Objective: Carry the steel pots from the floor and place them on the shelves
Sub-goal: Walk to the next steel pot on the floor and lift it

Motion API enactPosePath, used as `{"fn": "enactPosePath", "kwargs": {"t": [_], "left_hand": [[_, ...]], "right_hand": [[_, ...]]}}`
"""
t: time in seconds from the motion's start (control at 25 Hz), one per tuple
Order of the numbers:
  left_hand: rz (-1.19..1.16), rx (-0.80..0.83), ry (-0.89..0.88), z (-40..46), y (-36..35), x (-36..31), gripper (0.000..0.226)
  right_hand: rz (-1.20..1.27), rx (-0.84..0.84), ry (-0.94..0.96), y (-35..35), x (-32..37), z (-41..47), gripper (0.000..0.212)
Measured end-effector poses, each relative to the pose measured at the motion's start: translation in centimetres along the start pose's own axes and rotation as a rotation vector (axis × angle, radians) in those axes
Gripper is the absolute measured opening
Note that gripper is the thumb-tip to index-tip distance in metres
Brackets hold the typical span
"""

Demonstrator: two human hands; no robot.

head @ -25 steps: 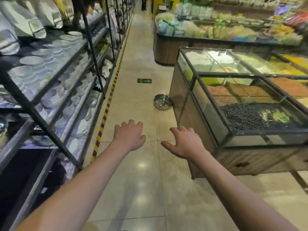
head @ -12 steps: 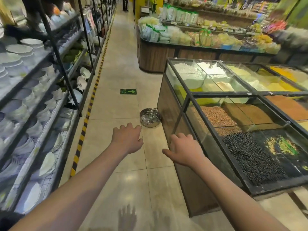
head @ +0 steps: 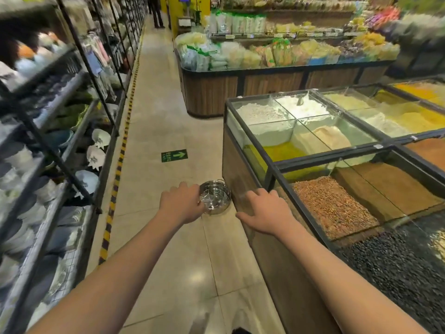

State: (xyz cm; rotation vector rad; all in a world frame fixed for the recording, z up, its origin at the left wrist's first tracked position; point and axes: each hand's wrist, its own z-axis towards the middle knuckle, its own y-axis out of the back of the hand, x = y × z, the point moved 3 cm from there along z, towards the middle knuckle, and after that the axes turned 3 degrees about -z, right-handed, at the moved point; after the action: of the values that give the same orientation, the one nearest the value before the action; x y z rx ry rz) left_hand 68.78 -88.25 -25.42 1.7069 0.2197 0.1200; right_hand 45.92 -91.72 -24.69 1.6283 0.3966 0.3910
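We see one steel pot [head: 215, 197] sitting on the tiled floor [head: 168, 131] of the aisle, right against the corner of the glass-topped grain bin [head: 337, 165]. Our left hand [head: 181, 203] reaches out in front of its near-left rim, fingers spread and empty; whether it touches the pot yet we cannot tell. Our right hand [head: 266, 212] is also spread and empty, hovering over the bin's wooden corner, beside the pot.

The pot looks thin-walled, rigid and polished, so we judge it light but slippery, with a clear lid that could slide or rattle off. A small side handle shows at the far rim; taking both side handles, or cupping under the rim with both hands, seems safest. The wire shelves [head: 60, 150] on our left, crowded with bowls, are where it belongs.
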Motion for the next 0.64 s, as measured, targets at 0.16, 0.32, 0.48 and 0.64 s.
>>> {"fn": "enactPosePath", "kwargs": {"t": [0.16, 0.32, 0.48, 0.64], "left_hand": [[0.020, -0.031, 0.027, 10.4, 2.9, -0.2, 0.051], [-0.019, -0.006, 0.030, 19.6, 4.1, 1.5, 0.050], [-0.004, 0.003, 0.077, 28.6, 2.9, 4.9, 0.051], [-0.037, 0.033, 0.081, 41.7, 0.4, 9.5, 0.049]], "right_hand": [[0.019, -0.020, 0.044, 2.3, -3.0, 10.7, 0.070], [0.015, -0.006, 0.094, 3.8, -4.2, 21.5, 0.070], [0.005, 0.018, 0.110, 2.8, -4.1, 31.7, 0.069], [0.020, 0.068, 0.097, -0.2, -3.2, 45.0, 0.069]]}}
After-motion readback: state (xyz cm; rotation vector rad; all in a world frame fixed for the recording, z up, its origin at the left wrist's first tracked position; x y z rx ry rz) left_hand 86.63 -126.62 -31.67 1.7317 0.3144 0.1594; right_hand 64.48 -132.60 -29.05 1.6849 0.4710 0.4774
